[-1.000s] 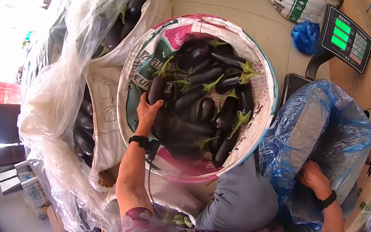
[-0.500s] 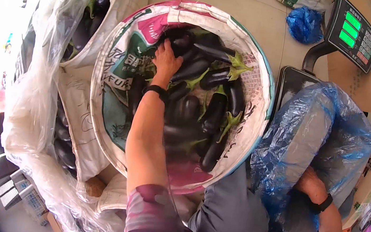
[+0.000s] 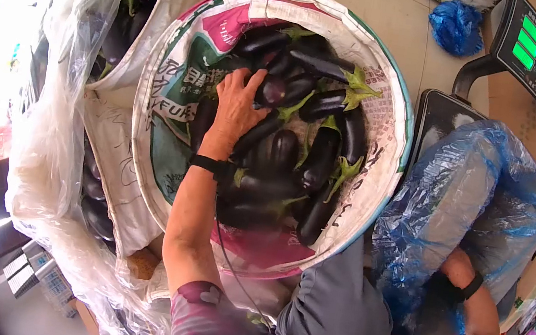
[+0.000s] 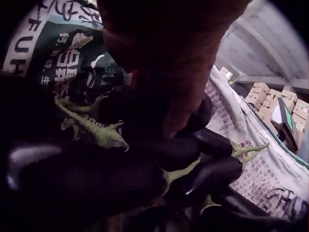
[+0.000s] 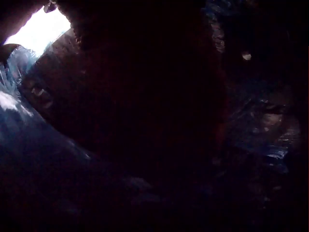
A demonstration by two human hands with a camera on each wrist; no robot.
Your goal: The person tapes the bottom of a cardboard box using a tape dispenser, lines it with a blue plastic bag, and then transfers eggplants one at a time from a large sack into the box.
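Note:
A round woven-sack container [image 3: 356,229] holds several glossy dark purple eggplants [image 3: 318,154] with green stems. Over its left side my left hand [image 3: 234,103] reaches down, with thumb and index finger around the blunt end of an eggplant [image 3: 274,90]. In the left wrist view, the left hand [image 4: 169,63] is dark above the eggplants [image 4: 87,179], its fingertips low among them. My right hand [image 3: 459,271] is inside a blue plastic bag [image 3: 435,185] lining a box-like container; its fingers are hidden, and the right wrist view is mostly black.
A scale with a lit green display [image 3: 529,43] stands at the upper right beside a crumpled blue bag [image 3: 455,28]. Sacks of eggplants under clear plastic [image 3: 47,162] line the left. A grey-trousered knee [image 3: 340,310] is close to the container's near rim.
My left hand has moved from the near-left eggplants to the upper-left ones and now grips one there. An eggplant it held earlier lies at the left side. My right hand stays in the blue bag.

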